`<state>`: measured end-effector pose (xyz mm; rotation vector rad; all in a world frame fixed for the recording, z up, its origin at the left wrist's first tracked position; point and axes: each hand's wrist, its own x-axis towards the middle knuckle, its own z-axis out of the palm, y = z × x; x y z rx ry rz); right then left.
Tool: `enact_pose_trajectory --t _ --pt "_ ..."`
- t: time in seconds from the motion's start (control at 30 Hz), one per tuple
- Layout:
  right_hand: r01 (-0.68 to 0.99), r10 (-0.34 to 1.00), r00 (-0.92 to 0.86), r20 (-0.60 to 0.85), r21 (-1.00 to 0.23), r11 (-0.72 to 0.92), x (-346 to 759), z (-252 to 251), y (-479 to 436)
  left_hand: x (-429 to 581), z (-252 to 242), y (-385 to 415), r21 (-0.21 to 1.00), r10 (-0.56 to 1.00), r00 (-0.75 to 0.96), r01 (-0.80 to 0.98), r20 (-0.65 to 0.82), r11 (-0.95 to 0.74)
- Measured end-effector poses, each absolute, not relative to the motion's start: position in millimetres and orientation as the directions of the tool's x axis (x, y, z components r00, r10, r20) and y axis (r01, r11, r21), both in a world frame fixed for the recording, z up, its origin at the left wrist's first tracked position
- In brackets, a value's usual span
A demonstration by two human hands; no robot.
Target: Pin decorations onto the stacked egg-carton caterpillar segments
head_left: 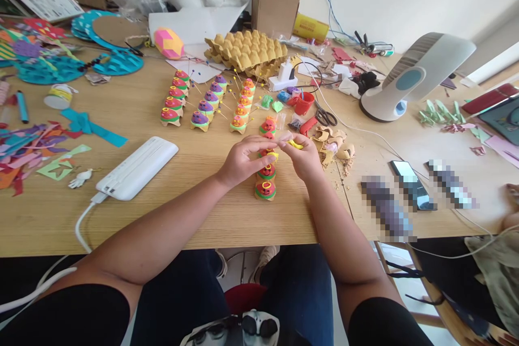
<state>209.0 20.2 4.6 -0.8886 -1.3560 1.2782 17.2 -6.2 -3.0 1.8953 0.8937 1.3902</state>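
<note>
My left hand (pixel 243 159) reaches in over a row of red painted egg-carton cups (pixel 265 190) with green bands, drawn faces and yellow rings. Its fingers are stretched out, thumb apart from the forefinger, the tips meeting those of my right hand (pixel 305 159). A bit of yellow shows by the left thumb; whether it sticks to the thumb or lies on a cup, I cannot tell. Closed fingers of my right hand hold a piece of yellow modelling clay (pixel 295 144). Both hands hide the middle cups.
Three more painted cup rows, red (pixel 170 114), purple (pixel 200 119) and orange (pixel 238 123), stand behind, pins stuck in them. Egg trays (pixel 247 51) lie farther back. Scissors (pixel 325 117), carton scraps (pixel 330 146) and a fan (pixel 405 81) are rightward; a power bank (pixel 138 167) lies left.
</note>
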Motion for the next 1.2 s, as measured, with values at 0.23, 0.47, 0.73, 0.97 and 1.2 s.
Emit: enact_pose_trajectory --t 0.23,0.47,0.73,0.97,1.2 --pt "-0.105 0.961 -0.171 0.218 -0.974 0.202 209 9 19 17 -5 -5 0.783 0.8 0.218 0.178 0.559 -0.595" --pt "-0.165 0.958 -0.2 0.205 -0.971 0.173 210 3 22 16 -5 -4 0.767 0.794 0.212 0.212 0.57 -0.606" --pt "-0.084 0.956 -0.16 0.245 -0.969 0.234 210 3 21 17 -6 -4 0.756 0.789 0.224 0.231 0.571 -0.613" --pt "-0.093 0.946 -0.134 0.295 -0.954 0.284 211 -1 22 17 -5 -5 0.744 0.772 0.26 0.215 0.581 -0.632" --pt "-0.161 0.954 -0.091 0.286 -0.949 0.269 210 0 23 17 -4 -5 0.764 0.791 0.228 0.213 0.567 -0.609"
